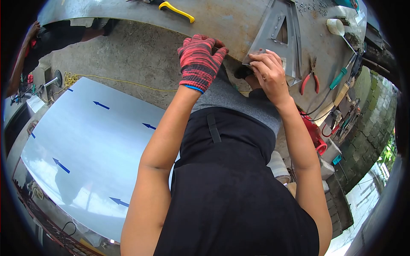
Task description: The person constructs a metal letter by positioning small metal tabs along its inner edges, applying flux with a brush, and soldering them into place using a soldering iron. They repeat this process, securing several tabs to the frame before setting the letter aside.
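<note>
A red and black knit glove covers my left hand (200, 59), which is at the near edge of the metal-topped table (213, 32). Its fingers are curled; whether anything is between them cannot be made out. My bare right hand (269, 72) has its fingers bent together at the near corner of a grey metal piece (267, 42) with a triangular cutout. Something small may be in those fingertips, but it is hidden. Red-handled pliers (311, 77) lie to the right of the metal piece. A yellow-handled tool (177, 11) lies at the table's far side.
A soldering-iron-like tool with a teal handle (338, 78) and a white cup (335, 27) are at the right. A large pale sheet with blue arrows (98, 149) lies at the left. Another person (53, 42) is at the upper left. A yellow cord (128, 83) crosses the floor.
</note>
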Tool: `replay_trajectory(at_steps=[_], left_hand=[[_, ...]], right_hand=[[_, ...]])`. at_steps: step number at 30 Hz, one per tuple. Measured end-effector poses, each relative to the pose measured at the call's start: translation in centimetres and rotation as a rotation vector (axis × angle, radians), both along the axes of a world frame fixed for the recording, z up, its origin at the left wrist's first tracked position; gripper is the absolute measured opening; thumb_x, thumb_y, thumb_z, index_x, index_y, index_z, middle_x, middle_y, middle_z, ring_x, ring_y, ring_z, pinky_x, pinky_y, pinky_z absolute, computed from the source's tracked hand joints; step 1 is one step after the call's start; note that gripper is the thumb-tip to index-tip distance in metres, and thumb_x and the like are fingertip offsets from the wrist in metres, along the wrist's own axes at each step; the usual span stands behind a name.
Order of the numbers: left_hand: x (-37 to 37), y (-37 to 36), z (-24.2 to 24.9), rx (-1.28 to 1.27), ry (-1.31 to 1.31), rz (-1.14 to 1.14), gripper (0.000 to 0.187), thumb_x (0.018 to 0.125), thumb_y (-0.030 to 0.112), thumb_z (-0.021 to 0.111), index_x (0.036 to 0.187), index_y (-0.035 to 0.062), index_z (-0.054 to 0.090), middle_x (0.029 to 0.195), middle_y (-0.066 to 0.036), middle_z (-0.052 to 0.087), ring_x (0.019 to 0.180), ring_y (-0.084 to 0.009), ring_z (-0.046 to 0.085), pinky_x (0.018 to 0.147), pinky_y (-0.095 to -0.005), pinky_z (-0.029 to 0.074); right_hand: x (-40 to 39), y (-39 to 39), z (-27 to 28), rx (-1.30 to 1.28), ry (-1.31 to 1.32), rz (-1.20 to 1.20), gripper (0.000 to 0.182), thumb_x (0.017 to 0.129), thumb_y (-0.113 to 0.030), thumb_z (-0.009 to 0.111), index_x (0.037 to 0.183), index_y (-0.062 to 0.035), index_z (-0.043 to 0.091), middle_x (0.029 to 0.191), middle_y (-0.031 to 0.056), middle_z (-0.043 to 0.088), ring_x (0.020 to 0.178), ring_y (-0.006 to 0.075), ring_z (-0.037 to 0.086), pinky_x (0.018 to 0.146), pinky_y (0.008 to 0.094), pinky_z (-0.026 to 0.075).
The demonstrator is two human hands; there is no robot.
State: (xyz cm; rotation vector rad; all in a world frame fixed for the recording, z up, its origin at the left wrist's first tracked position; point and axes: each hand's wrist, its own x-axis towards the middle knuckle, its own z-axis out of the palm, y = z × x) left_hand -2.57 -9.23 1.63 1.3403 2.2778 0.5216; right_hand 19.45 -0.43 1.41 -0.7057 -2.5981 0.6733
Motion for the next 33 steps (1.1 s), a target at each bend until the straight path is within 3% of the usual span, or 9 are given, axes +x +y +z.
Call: replay_trajectory(at_steps=[5,13,20,27,33], left_hand=[[1.3,1.4,1.2,-0.092,-0.011,-0.151,0.023,0.084,0.037,0.079,0.101,0.0222,0.081,0.124,-0.008,0.066,0.118,-0.0316,0.058,0.104,-0.0479,0.043],[1.4,0.6,-1.1,0.069,-0.038,0.037,0.025,0.080,0.030,0.083,0.099,0.0145,0.080,0.125,-0.013,0.065,0.117,-0.0331,0.059,0.103,-0.0438,0.048],[2.5,1.1,0.1,-0.018,0.074,-0.038,0.040,0.072,0.047,0.089,0.101,0.0210,0.079,0.152,-0.015,0.050,0.137,-0.0345,0.046,0.113,-0.0486,0.037],[2.8,1.7,-0.3,-0.019,0.089,-0.132,0.043,0.070,0.049,0.090,0.102,0.0218,0.079,0.154,-0.018,0.047,0.143,-0.0359,0.042,0.116,-0.0474,0.035],[2.6,2.5,0.1,-0.100,0.078,-0.130,0.046,0.068,0.046,0.092,0.105,0.0222,0.078,0.156,-0.014,0.045,0.144,-0.0347,0.040,0.116,-0.0503,0.032]], right_hand=[[-0.1,-0.1,0.1,0.002,-0.001,-0.008,0.010,0.083,-0.003,0.075,0.091,-0.0018,0.069,0.107,0.0061,0.073,0.104,0.0259,0.067,0.107,0.0454,0.047],[0.1,-0.1,-0.1,-0.012,0.008,-0.018,0.010,0.082,-0.003,0.075,0.091,-0.0019,0.069,0.108,0.0060,0.073,0.105,0.0255,0.067,0.109,0.0463,0.047],[0.0,-0.1,0.0,-0.006,0.014,-0.010,0.009,0.082,-0.002,0.074,0.090,-0.0017,0.068,0.108,0.0069,0.072,0.105,0.0252,0.067,0.110,0.0458,0.047],[0.1,-0.2,-0.2,0.014,0.019,-0.018,0.006,0.084,-0.004,0.072,0.087,-0.0017,0.068,0.106,0.0071,0.072,0.105,0.0250,0.067,0.110,0.0457,0.047],[0.5,-0.3,-1.0,0.029,0.032,-0.030,0.003,0.085,-0.005,0.068,0.086,-0.0023,0.069,0.106,0.0078,0.072,0.105,0.0253,0.067,0.111,0.0446,0.045]])
